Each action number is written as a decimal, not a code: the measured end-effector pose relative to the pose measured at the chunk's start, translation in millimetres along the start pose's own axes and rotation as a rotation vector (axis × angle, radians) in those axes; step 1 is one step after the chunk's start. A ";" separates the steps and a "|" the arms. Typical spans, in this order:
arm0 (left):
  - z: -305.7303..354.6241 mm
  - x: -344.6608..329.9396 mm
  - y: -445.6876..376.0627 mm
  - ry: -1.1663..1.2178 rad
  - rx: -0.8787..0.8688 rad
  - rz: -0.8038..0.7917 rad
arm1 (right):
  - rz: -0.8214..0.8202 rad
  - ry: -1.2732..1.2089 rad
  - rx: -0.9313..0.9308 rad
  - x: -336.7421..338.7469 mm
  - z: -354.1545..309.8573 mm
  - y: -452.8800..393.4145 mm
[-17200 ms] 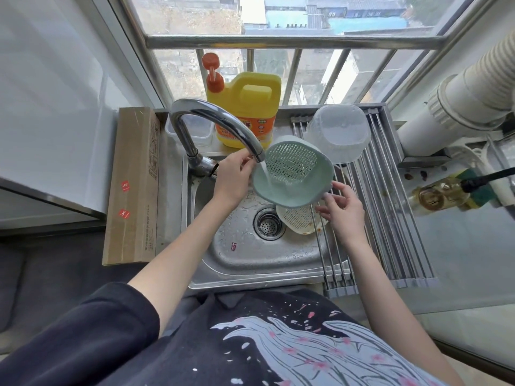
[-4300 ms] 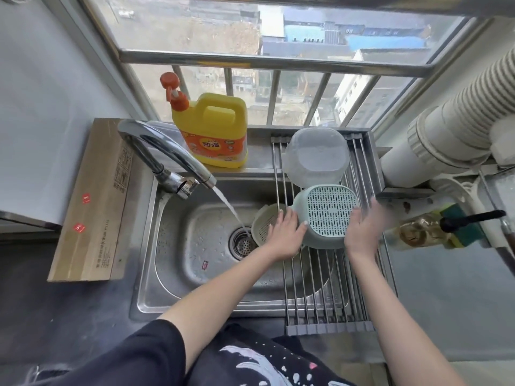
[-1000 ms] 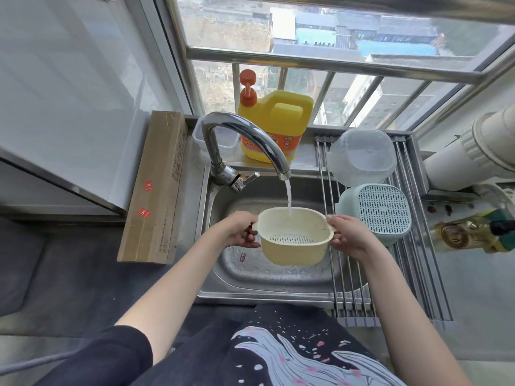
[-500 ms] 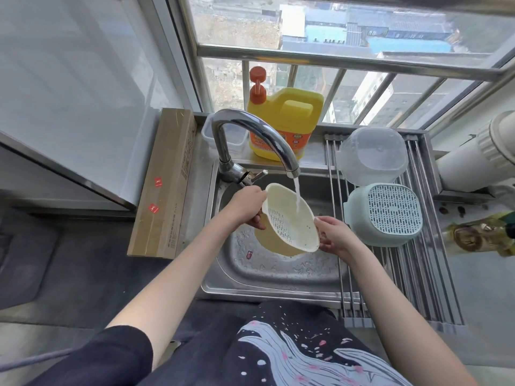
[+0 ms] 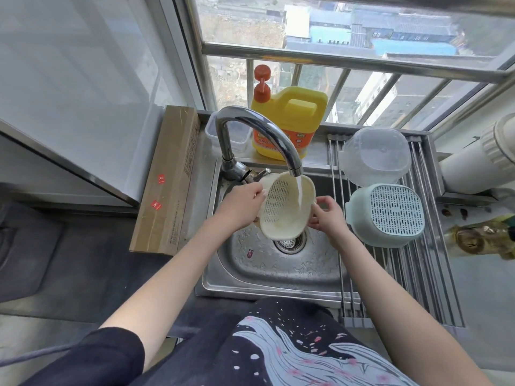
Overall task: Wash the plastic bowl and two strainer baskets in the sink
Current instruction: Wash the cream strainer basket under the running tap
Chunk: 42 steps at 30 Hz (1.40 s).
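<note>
Two of the three pieces, the clear plastic bowl point(image 5: 374, 156) and the green strainer basket point(image 5: 388, 214), sit upside down on the roll-up drying rack point(image 5: 418, 285) over the right side of the sink point(image 5: 267, 274), bowl at the far end and basket just nearer. By that layout the step in hand looks like the last rinse: the cream strainer basket point(image 5: 281, 207) is held tipped on its side above the drain point(image 5: 289, 242), its open mouth facing the person, and water from the faucet point(image 5: 259, 135) runs into it. The left hand point(image 5: 242, 204) grips its left rim with curled fingers, and the right hand point(image 5: 327, 214) pinches its right rim. Next, the basket probably needs turning so the stream reaches the rest of the mesh, then shaking out and setting face down on the bare bars near the green basket, before shutting off the water.
</note>
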<state>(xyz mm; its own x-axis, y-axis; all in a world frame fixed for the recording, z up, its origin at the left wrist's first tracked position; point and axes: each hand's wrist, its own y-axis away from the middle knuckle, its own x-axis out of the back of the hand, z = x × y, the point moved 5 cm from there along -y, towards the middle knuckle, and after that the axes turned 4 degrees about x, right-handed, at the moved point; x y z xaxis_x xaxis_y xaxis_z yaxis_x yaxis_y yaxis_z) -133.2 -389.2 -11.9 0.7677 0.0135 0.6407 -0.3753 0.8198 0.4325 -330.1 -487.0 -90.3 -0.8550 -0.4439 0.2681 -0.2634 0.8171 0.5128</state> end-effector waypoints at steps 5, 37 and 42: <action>-5.6 -1.0 0.0 -0.065 -0.014 0.009 | 0.102 -0.017 0.084 12.8 -3.2 -1.4; -9.5 -63.5 -18.0 0.596 0.471 -0.345 | 0.039 0.187 -0.050 74.7 -74.7 44.9; -11.7 -50.1 -19.2 0.534 0.422 -0.255 | -0.023 0.069 -0.217 69.5 -42.6 45.3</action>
<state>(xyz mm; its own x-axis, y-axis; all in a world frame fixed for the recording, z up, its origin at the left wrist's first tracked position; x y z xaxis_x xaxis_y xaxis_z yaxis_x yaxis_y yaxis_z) -158.4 -398.9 -59.7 0.9664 0.2175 0.1373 -0.2369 0.5453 0.8041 -382.5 -496.5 -13.7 -0.8155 -0.4917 0.3053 -0.1739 0.7113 0.6811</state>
